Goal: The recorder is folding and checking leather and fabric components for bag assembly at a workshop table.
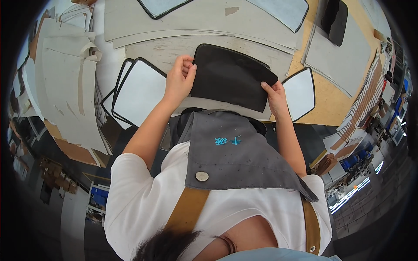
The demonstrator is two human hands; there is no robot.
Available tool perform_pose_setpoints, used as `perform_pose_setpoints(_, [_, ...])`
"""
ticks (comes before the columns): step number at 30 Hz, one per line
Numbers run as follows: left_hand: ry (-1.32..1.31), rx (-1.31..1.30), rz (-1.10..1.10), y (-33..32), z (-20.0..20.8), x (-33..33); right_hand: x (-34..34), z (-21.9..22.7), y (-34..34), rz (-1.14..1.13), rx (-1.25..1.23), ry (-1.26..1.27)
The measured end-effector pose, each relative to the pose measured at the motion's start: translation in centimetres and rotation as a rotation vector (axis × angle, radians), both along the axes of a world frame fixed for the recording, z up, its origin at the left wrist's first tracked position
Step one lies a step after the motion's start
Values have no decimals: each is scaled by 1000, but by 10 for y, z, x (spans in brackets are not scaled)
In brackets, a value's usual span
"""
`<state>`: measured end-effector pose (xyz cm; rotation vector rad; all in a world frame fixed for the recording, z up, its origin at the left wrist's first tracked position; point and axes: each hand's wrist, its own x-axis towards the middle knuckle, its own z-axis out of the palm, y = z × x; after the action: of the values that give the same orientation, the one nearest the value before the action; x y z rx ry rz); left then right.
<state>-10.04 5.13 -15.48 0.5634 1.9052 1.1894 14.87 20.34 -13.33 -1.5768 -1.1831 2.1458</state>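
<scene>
A black, flat panel (233,78) with rounded corners lies in front of me, its surface slightly bowed. My left hand (179,80) is at its left edge, fingers curled and thumb against the border. On the right side, my right hand (276,96) pinches the panel's edge, thumb on top and fingers underneath. Another dark rim shows just behind the panel's far right edge; whether it is a second piece I cannot tell. Beside my left forearm is a stack of white panels with black borders (140,89). A similar white panel (300,93) rests right of my right hand.
More black-edged white panels (285,12) are at the far side on large grey cardboard sheets (196,24). A black piece (337,24) lies at the far right on grey board. Torn cardboard (65,87) is piled left. The wooden tabletop (324,114) shows on the right.
</scene>
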Motion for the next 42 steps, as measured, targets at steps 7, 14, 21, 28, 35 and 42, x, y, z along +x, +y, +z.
perform_pose_setpoints(7, [251,13,-133,3,1,-4,-5,-3,-2,-32,-19,-34])
perform_pose_setpoints(14, [363,-7,-193,3,-4,-2,2,-13,-4,-28,-53,-39])
perform_pose_setpoints(21, [427,21,-194,3,-9,-1,-4,-9,-2,-21,-26,-49])
perform_pose_setpoints(28, [446,14,-196,2,-8,0,1,-13,-3,-29,-37,-59])
perform_pose_setpoints(35, [450,-24,-217,2,-6,1,0,-11,-3,-37,-58,-81])
perform_pose_setpoints(42, [647,-257,-370,10,13,-5,2,-14,-4,-25,-47,-77])
